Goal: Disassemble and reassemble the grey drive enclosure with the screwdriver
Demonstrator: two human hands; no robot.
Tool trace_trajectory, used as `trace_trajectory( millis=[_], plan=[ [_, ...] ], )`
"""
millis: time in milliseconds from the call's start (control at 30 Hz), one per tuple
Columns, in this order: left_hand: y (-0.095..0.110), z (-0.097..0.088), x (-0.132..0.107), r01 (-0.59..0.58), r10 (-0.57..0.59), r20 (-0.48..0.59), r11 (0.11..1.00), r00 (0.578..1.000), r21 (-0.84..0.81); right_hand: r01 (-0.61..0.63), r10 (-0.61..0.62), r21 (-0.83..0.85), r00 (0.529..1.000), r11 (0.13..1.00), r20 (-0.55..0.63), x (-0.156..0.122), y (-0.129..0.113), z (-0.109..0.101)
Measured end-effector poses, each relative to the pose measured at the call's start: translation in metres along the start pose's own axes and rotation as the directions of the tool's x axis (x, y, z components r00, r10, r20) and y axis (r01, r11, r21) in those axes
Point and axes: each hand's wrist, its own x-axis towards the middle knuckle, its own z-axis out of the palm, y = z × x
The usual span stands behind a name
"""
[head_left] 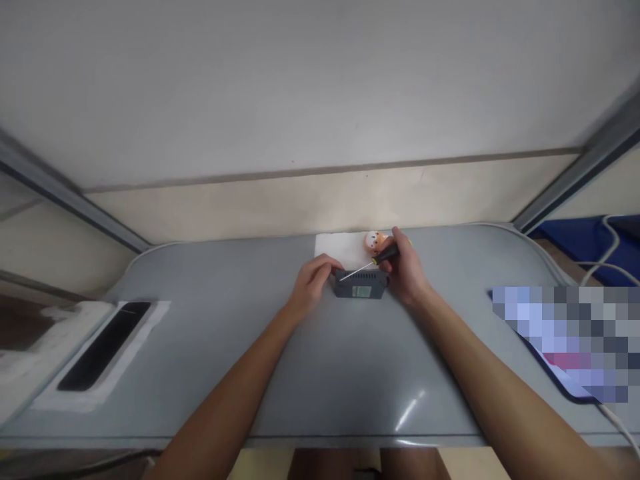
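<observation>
A small dark grey box (345, 289) with a row of vent slots and a pale label stands on the table in front of me. My left hand (313, 283) grips its left end, fingers curled over the upper corner. In my right hand (407, 270) is a screwdriver (384, 255) with a black and yellow handle, its thin shaft slanting down left across the top of the box to near the left corner. The right hand's lower fingers lie against the box's right end. Behind the box are a white sheet (333, 245) and a small orange and white figure (373, 240).
On the left, a black slab-like object (105, 347) lies on white backing. A tablet-like device (560, 377), its screen pixelated, lies at right with a white cable (617, 421). A pale wall (240, 203) closes off the grey table's (200, 373) far side; metal posts (565, 177) flank it.
</observation>
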Motion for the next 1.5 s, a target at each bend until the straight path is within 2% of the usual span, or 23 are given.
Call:
trace_trajectory(
  millis=[267,900,1100,1200,1500],
  plan=[
    [0.011,0.003,-0.002,-0.112,0.113,-0.004,0.989,0.994,0.095,0.009,-0.01,-0.022,0.999,1.0,-0.032,0.001,-0.004,-0.002],
    [0.012,0.005,-0.004,-0.182,0.182,0.006,0.977,0.983,0.11,-0.023,0.022,-0.012,1.0,1.0,-0.019,0.001,0.0,0.0],
    [0.012,0.005,-0.004,-0.188,0.187,0.019,0.977,0.982,0.105,0.023,-0.024,-0.012,1.0,1.0,-0.016,0.001,0.0,-0.001],
    [0.013,0.004,-0.005,-0.182,0.18,0.027,0.976,0.983,0.117,0.008,-0.008,-0.014,1.0,1.0,-0.016,0.002,0.0,-0.001],
    [0.008,0.002,-0.005,-0.228,0.226,0.031,0.97,0.974,0.087,0.005,-0.004,0.052,1.0,0.999,-0.014,0.001,-0.003,0.0]
  ],
)
